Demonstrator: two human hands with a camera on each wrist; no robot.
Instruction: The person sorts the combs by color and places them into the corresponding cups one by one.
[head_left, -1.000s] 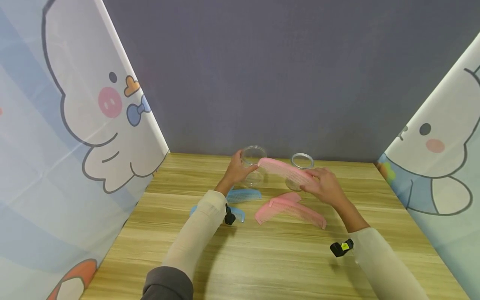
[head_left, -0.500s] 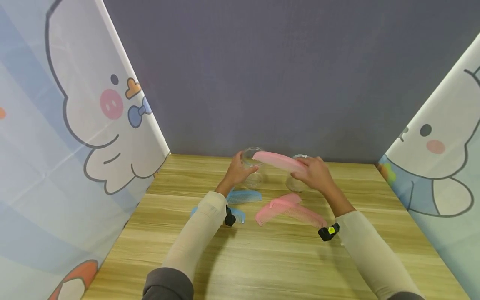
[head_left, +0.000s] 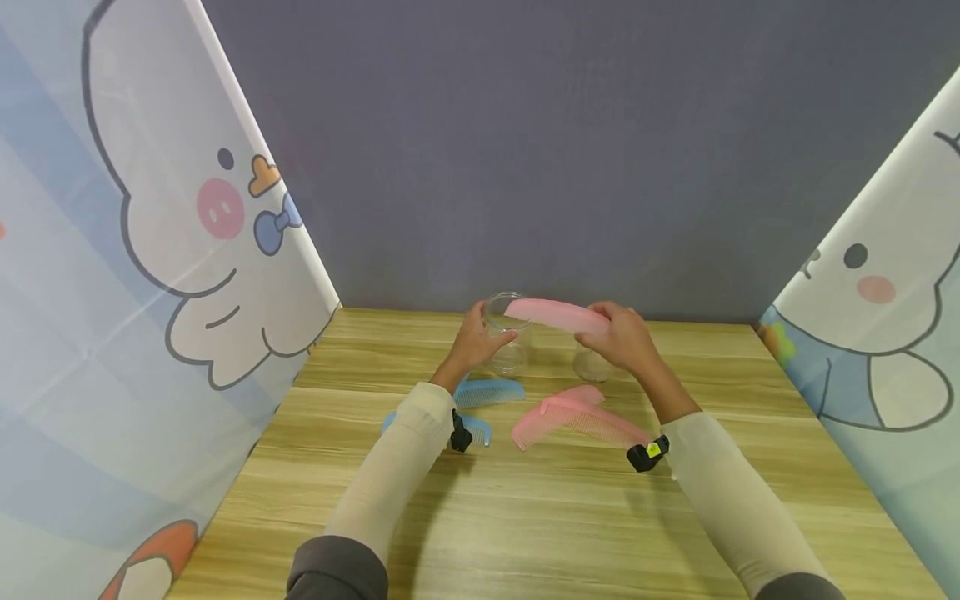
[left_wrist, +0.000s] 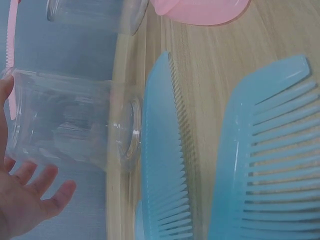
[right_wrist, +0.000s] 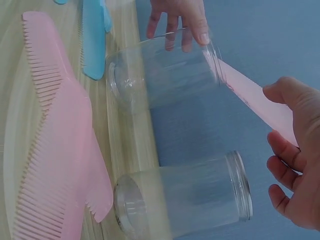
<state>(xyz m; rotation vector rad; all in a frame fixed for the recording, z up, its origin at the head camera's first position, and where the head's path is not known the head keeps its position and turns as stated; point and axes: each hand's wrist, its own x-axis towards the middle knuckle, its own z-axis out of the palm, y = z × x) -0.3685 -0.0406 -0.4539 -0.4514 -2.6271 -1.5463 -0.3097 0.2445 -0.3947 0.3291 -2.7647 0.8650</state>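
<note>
My left hand [head_left: 472, 340] holds the left clear plastic jar [left_wrist: 62, 120] at its upper side, thumb by the rim and fingers spread around the wall. The jar stands upright with its mouth open. My right hand [head_left: 621, 340] pinches one end of a pink comb [head_left: 557, 314] between thumb and fingers. The comb lies nearly level above the table, its far end at the left jar's mouth; whether the tip dips inside I cannot tell. Below my right hand stands a second clear jar [right_wrist: 195, 195], partly hidden by that hand in the head view.
Two pink combs [head_left: 555, 419] lie crossed on the wooden table [head_left: 540, 517] in front of the jars. Blue combs [head_left: 491, 392] lie left of them, partly under my left forearm. A grey panel [head_left: 555, 167] rises behind the jars, with printed cloth walls [head_left: 67, 333] at both sides.
My right hand has carried the pink comb leftward and up, from in front of the right jar to the left jar's mouth. My left hand has stayed on its jar.
</note>
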